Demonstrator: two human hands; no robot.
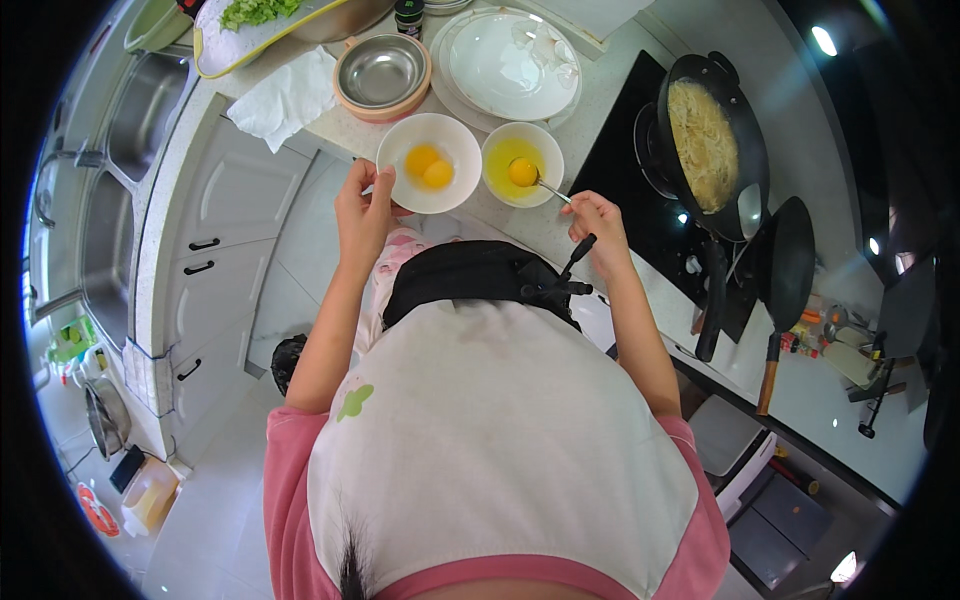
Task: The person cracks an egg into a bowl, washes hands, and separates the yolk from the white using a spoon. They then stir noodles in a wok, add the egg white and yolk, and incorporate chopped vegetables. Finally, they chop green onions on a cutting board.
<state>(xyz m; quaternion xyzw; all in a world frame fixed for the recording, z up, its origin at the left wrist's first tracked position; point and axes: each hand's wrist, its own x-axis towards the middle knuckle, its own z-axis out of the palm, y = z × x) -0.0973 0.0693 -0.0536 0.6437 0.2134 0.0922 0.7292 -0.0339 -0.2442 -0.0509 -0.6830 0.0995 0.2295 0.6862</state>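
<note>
My left hand (367, 206) grips the rim of a white bowl (400, 189) at the counter's front edge. Two egg yolks (429, 166) lie side by side in that bowl. Just to the right stands a smaller white bowl (556, 150) of clear egg white (504, 161). My right hand (596, 225) holds a metal spoon (555, 192) by its handle. The spoon's head is in the smaller bowl, at a single egg yolk (523, 172) that partly hides it.
A wok (754, 161) of noodle-like strands in liquid sits on the black cooktop (600, 161), a frying pan (787, 262) beside it. Behind the bowls are stacked white plates (510, 67), a steel-lined bowl (382, 71) and a white cloth (281, 97). A double sink (146, 112) lies left.
</note>
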